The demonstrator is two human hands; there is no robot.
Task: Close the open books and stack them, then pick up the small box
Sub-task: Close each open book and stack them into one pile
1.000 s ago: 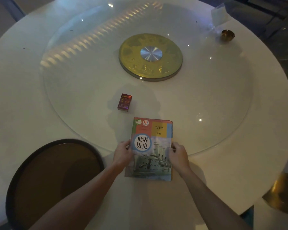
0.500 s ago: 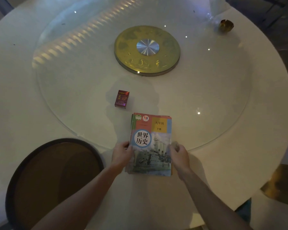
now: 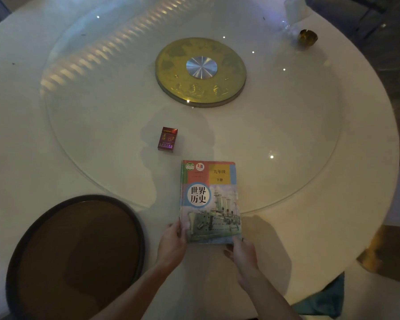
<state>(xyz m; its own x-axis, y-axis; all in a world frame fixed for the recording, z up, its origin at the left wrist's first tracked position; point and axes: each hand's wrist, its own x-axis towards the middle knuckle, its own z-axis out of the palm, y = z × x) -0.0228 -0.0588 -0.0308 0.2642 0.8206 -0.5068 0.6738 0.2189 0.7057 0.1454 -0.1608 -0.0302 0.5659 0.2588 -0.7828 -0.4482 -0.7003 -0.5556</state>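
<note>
A closed textbook with a warship on its cover [image 3: 209, 202] lies flat on the round white table, on top of another book whose edges barely show beneath it. My left hand [image 3: 172, 244] touches the stack's near left corner, thumb on the cover edge. My right hand [image 3: 241, 252] rests at the near right corner, fingers curled against the bottom edge. A small dark red box [image 3: 168, 140] lies on the glass turntable, apart from the books, up and to their left.
A dark round tray [image 3: 26, 245] sits at the near left of the table [image 3: 356, 204]. A gold disc [image 3: 200, 72] marks the centre of the glass turntable. A small gold bowl [image 3: 306, 38] stands at the far right edge.
Both hands have slid from the book's sides down to its near corners. The stack of books has stayed in place.
</note>
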